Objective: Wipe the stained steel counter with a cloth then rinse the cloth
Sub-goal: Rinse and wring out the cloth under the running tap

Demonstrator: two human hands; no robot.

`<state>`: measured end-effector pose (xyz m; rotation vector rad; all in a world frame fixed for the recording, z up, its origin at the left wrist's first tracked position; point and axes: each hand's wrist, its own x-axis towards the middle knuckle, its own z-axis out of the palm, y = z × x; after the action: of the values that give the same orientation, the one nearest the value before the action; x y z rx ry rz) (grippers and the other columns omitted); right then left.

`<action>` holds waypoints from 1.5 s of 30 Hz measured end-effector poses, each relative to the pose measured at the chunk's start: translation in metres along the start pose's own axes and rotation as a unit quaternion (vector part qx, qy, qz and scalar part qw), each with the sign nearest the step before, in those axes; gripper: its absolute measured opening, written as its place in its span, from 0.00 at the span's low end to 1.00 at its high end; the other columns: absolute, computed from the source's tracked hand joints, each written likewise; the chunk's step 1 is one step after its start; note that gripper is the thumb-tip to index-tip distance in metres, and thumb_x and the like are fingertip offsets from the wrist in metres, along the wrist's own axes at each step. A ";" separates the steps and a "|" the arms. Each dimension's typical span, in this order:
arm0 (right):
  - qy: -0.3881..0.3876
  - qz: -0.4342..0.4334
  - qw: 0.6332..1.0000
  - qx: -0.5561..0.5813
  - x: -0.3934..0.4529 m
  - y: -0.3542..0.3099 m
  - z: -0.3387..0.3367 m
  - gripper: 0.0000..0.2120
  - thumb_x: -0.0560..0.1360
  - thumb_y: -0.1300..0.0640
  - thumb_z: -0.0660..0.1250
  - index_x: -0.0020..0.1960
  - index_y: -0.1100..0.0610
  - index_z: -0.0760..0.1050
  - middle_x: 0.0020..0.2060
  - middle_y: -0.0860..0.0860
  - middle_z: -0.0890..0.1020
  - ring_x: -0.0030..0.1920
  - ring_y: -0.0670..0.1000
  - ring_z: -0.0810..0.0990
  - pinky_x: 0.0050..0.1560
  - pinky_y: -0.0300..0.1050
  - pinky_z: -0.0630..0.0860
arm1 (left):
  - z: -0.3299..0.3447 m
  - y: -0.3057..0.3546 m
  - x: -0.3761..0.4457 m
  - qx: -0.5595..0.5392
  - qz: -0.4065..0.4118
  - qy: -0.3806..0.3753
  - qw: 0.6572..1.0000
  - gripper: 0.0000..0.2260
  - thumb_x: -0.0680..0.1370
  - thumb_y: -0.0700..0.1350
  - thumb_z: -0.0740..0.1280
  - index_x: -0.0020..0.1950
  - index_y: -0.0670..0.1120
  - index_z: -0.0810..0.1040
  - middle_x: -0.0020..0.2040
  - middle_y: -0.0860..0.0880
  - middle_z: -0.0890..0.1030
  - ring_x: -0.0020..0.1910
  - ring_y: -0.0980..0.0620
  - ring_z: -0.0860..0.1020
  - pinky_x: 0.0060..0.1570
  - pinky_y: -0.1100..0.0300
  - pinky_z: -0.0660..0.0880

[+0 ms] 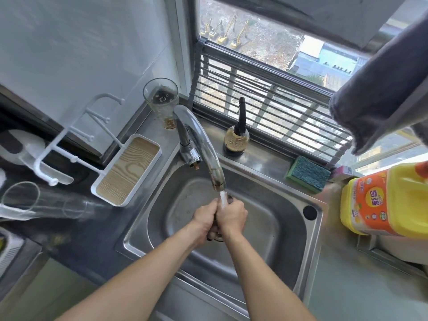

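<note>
Over the middle of the steel sink (287, 230), my left hand (205, 217) and my right hand (232, 216) are pressed together, both gripping a small dark cloth (230, 198). Most of the cloth is hidden between the palms; a dark bit shows at the top and another below the hands. Water runs from the curved chrome tap (203, 144) straight onto the cloth and my fingers. The steel counter (361, 286) lies to the right of the sink.
A green sponge (309, 173) and a dark dispenser bottle (236, 135) sit on the ledge behind the sink. A yellow detergent jug (384, 202) stands right. A grey towel (379, 93) hangs upper right. A glass (162, 101) and white rack tray (126, 170) are left.
</note>
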<state>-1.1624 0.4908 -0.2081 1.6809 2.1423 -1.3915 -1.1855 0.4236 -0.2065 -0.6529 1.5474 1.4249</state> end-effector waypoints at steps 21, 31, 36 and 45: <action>0.057 -0.048 0.996 0.050 -0.020 0.011 0.018 0.16 0.80 0.47 0.67 0.52 0.61 0.78 0.49 0.61 0.81 0.54 0.62 0.78 0.56 0.51 0.69 | 0.001 -0.005 -0.008 -0.162 -0.024 -0.045 0.986 0.28 0.86 0.59 0.49 0.46 0.45 0.82 0.34 0.50 0.86 0.32 0.56 0.84 0.30 0.69 0.76; 0.036 -0.003 0.999 -0.022 0.004 0.006 0.000 0.26 0.78 0.37 0.64 0.42 0.59 0.83 0.46 0.63 0.86 0.52 0.66 0.82 0.47 0.50 0.73 | 0.000 -0.007 -0.011 0.034 0.017 0.007 0.999 0.24 0.81 0.61 0.62 0.32 0.47 0.78 0.21 0.54 0.73 0.16 0.55 0.67 0.20 0.68 0.58; -0.066 0.131 0.982 0.119 0.028 0.017 -0.014 0.17 0.76 0.49 0.66 0.46 0.64 0.82 0.43 0.61 0.86 0.46 0.61 0.84 0.49 0.53 0.81 | -0.015 -0.013 -0.003 0.053 0.061 -0.037 0.996 0.09 0.84 0.51 0.64 0.47 0.48 0.76 0.37 0.47 0.78 0.26 0.55 0.74 0.21 0.65 0.67; -0.352 0.018 0.904 0.243 0.019 0.033 -0.027 0.24 0.67 0.61 0.67 0.63 0.53 0.79 0.55 0.53 0.86 0.51 0.51 0.85 0.53 0.50 0.82 | -0.041 0.008 0.003 0.013 -0.105 -0.061 0.993 0.16 0.82 0.58 0.65 0.60 0.48 0.81 0.54 0.44 0.85 0.50 0.46 0.83 0.39 0.50 0.83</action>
<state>-1.1310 0.5230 -0.2227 1.0276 1.4221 -2.2099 -1.2046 0.3865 -0.2084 -0.6800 1.3586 1.2602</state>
